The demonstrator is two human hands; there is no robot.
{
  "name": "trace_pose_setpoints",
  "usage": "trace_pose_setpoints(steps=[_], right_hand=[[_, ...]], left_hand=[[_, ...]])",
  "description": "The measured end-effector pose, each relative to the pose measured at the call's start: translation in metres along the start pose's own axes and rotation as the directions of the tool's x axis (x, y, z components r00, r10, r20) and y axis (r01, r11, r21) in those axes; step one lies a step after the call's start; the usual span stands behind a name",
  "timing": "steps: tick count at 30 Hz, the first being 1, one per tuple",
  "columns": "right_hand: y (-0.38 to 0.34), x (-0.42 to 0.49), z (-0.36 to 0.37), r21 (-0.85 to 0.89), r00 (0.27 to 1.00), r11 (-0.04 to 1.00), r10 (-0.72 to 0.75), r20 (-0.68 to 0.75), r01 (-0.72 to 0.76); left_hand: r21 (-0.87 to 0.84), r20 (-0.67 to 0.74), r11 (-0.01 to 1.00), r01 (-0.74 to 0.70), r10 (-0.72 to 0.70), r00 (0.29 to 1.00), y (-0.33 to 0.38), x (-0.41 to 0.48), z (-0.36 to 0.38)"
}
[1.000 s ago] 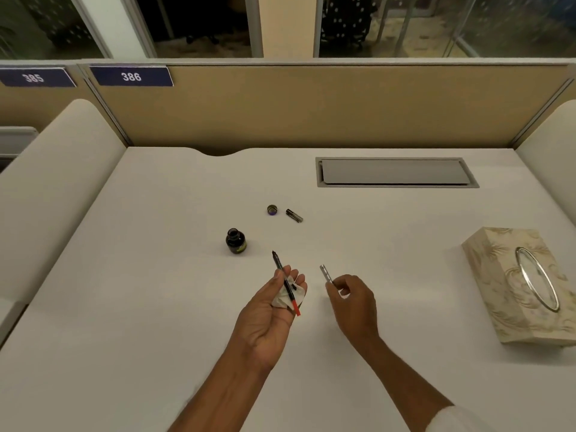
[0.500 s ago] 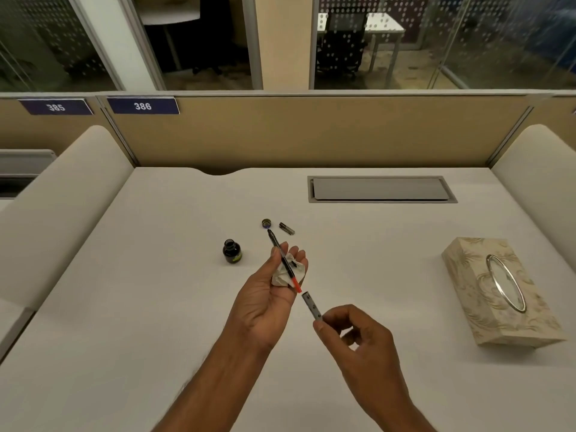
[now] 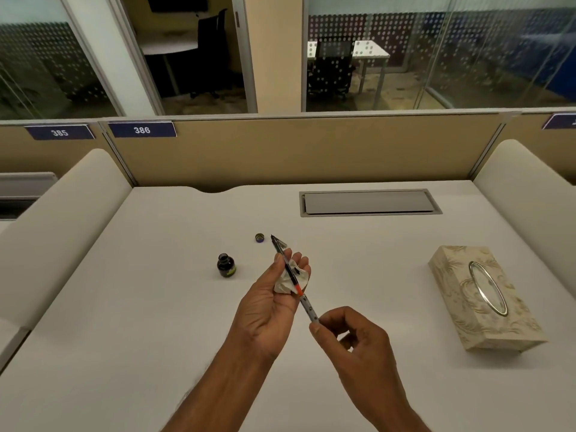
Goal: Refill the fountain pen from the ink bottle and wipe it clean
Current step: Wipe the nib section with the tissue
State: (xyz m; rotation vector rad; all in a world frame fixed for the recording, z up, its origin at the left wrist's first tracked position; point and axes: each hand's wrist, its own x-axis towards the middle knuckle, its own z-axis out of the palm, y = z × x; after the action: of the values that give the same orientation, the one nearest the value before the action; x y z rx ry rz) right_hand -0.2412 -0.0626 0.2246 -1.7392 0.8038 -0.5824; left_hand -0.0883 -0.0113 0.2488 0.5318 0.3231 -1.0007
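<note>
My left hand [image 3: 270, 302] is raised palm-up over the desk and holds the thin black pen section [image 3: 285, 263] with its red end, nib pointing away, plus a crumpled white tissue [image 3: 288, 282] with a dark ink spot. My right hand [image 3: 352, 338] pinches the silver pen barrel [image 3: 309, 309], whose front end meets the red end of the section. The open ink bottle [image 3: 226, 265] stands on the desk left of my left hand. Its round cap [image 3: 259, 237] lies further back. A small pen cap lies behind the nib, mostly hidden.
A patterned tissue box [image 3: 480, 297] sits at the right on the white desk [image 3: 124, 307]. A grey cable hatch [image 3: 367, 202] is set into the desk at the back. Beige partitions close the back, padded dividers the sides.
My right hand brought the silver barrel from the desk up to the red end of the pen section. The view tilted up, and my left hand kept its hold.
</note>
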Motion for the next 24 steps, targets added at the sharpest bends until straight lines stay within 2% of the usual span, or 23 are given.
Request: trace_pose_setpoints(steps=[7, 12, 15, 20, 24], right_hand=[[-0.003, 0.007, 0.004, 0.059, 1.000, 0.998, 0.000, -0.030, 0.002], [-0.003, 0.012, 0.009, 0.066, 0.999, 0.998, -0.015, -0.031, 0.017], [-0.003, 0.011, 0.013, 0.040, 0.998, 0.998, -0.056, -0.037, 0.058], [-0.002, 0.007, 0.020, -0.048, 0.982, 0.982, -0.186, -0.035, 0.184], [0.004, 0.006, 0.027, -0.144, 0.966, 0.956, -0.260, -0.016, 0.255]], left_hand=[[0.156, 0.009, 0.982, -0.104, 0.104, 0.995, -0.009, -0.007, -0.006], [0.342, 0.020, 0.920, -0.192, 0.197, 0.980, -0.007, -0.013, -0.024], [0.454, 0.029, 0.866, -0.208, 0.220, 0.975, -0.006, -0.020, -0.033], [0.504, 0.041, 0.834, -0.224, 0.236, 0.971, 0.001, -0.028, -0.042], [0.602, 0.067, 0.766, -0.226, 0.233, 0.970, 0.003, -0.034, -0.046]])
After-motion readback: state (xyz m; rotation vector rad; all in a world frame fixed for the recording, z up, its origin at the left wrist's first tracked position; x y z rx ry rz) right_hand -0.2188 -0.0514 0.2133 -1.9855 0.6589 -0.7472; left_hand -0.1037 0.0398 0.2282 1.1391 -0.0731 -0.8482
